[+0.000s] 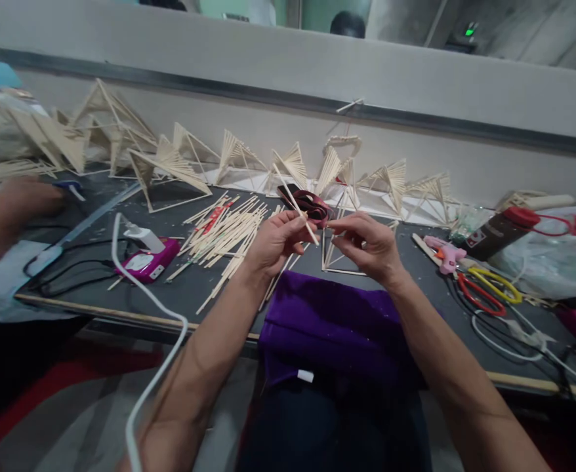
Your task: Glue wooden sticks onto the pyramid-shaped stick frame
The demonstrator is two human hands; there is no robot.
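Observation:
Pinched in my left hand [281, 241] is a thin wooden stick [295, 203], slanting from upper left to lower right. My right hand [369, 242] is closed at the fingertips just right of it; whatever it pinches is too small to make out. Below and behind my right hand, a small stick frame [344, 270] stands on the dark table. A purple cloth [332, 328] hangs over the table edge under my hands. Left of my left hand lies a loose pile of wooden sticks [226, 239]. Behind my hands is a dark red coiled strap [312, 204].
Stick models [239, 157] line the wall. At left are a magenta power adapter [150, 262], a white cable [167, 308] and another person's hand [27, 200]. To the right lie a pink glue gun [448, 255], red-handled scissors [477, 298] and a dark bottle [499, 233].

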